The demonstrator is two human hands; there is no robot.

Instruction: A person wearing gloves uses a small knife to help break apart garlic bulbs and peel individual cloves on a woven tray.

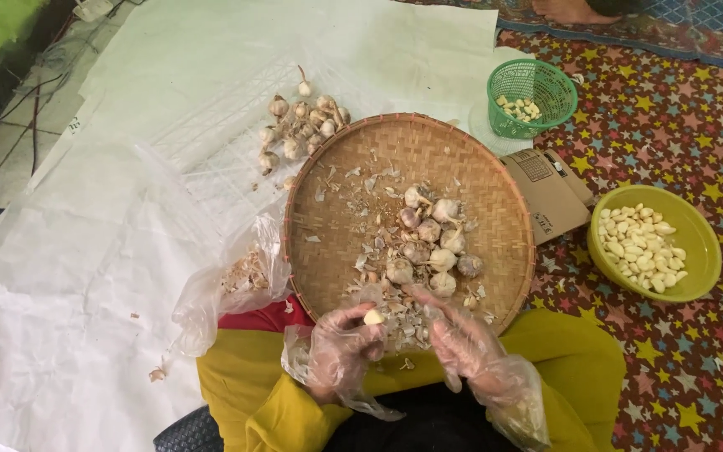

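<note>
Left hand: my left hand [340, 347], in a loose clear plastic glove, sits low over my lap at the near rim of the round woven bamboo tray [320, 251], fingers curled inward, yellow sleeve behind it.
Left grip: closed around one small pale garlic clove [373, 317], pinched between thumb and fingertips just above the tray's near edge.
Right hand: my right hand [462, 339], gloved the same way, comes in from the right with the fingers stretched toward the clove.
Right grip: partly open; the fingertips lie just beside the clove, and I cannot tell whether they touch it.
Tray: whole garlic bulbs [433, 243] clustered near its middle, papery skins scattered around them.
Floor sheet: white sheet [85, 293] under the tray, with a second heap of unpeeled garlic bulbs [303, 125] beyond the far rim.
Clear bag: crumpled clear plastic bag [244, 276] of skins, touching the tray's left side.
Green basket: small green plastic mesh basket [533, 96], upper right, a few cloves inside.
Green bowl: round lime-green plastic bowl [700, 251] on the star-patterned mat, holding peeled cloves.
Box: flat brown cardboard box [550, 192], partly tucked under the tray's right rim.
</note>
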